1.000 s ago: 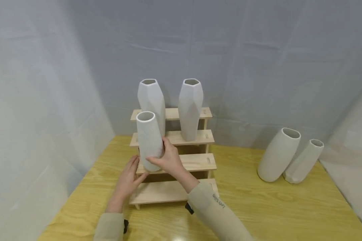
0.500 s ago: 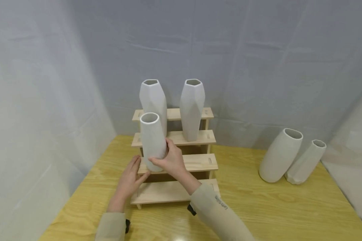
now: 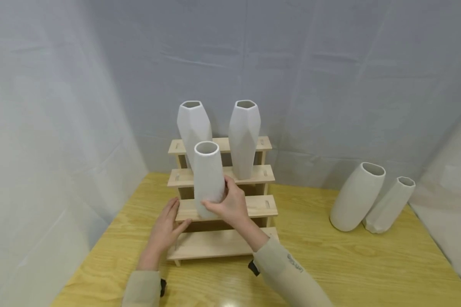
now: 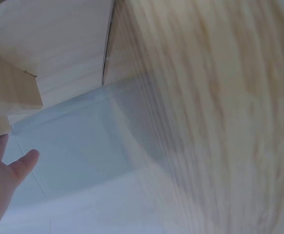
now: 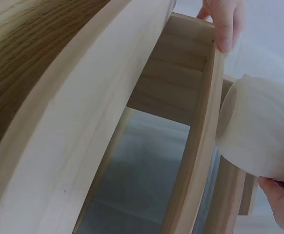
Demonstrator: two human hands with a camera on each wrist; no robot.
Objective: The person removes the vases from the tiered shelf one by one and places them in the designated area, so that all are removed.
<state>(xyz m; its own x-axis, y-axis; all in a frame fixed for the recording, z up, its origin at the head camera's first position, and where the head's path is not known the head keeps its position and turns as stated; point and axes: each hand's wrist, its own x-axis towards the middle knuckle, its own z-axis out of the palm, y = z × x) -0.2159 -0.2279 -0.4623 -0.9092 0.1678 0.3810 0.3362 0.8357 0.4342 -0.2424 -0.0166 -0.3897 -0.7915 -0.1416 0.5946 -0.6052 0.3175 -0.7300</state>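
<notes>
My right hand [image 3: 230, 204] grips the lower part of a white round-mouthed vase [image 3: 208, 175], thumb in front and fingers around its right side. The vase stands nearly upright, its base close over the second shelf from the bottom of a wooden tiered stand [image 3: 255, 207]. In the right wrist view, the underside of the vase [image 5: 264, 131] shows beside the shelf edge. My left hand [image 3: 165, 226] rests against that shelf's left end, with its thumb on the front edge and its fingers extended along the side.
Two faceted white vases, one left [image 3: 194, 123] and one right [image 3: 244, 140], stand higher on the tiers. At the right, a larger oval vase [image 3: 355, 200] and a slimmer faceted vase [image 3: 389, 207] are on the wood-grain table [image 3: 311, 256]. Grey-white cloth [image 3: 330, 85] hangs behind.
My right hand has moved the held vase to the right along the second shelf, away from its left end. My left hand stays at the shelf's left end.
</notes>
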